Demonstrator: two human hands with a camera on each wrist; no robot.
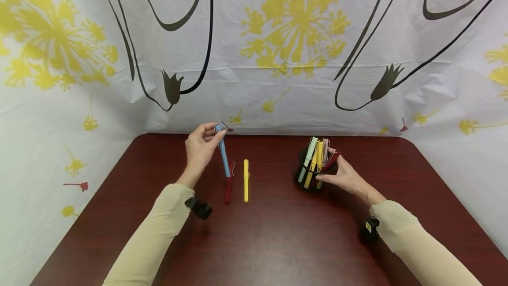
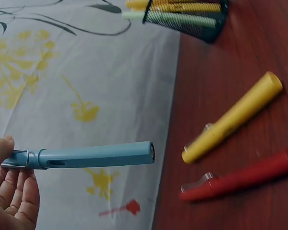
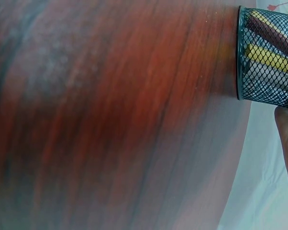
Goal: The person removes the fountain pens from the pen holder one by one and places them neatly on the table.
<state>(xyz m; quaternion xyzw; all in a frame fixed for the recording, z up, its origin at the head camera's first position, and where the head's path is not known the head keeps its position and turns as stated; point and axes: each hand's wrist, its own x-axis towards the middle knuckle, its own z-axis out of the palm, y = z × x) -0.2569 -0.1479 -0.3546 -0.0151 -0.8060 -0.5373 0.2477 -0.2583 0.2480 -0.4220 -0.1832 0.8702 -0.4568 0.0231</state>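
In the head view my left hand (image 1: 200, 145) pinches a light blue pen (image 1: 224, 157) by its clip end, the other end slanting down. The left wrist view shows the pen's barrel extending free of the fingers. Under the blue pen's lower end in the head view lies a red pen (image 1: 228, 192), with a yellow pen (image 1: 246, 182) to its right. My right hand (image 1: 346, 176) grips the right side of a black mesh pen cup (image 1: 299, 175). Several pens stand in the cup: pale green (image 1: 311, 151), yellow (image 1: 319, 151), greyish and dark red (image 1: 331, 159).
The dark reddish wooden table (image 1: 270, 237) has rounded far corners. A white curtain (image 1: 222, 47) with yellow and dark plant prints hangs along its back and sides. A small black device (image 1: 199, 208) is strapped to the left wrist, another (image 1: 370, 228) to the right.
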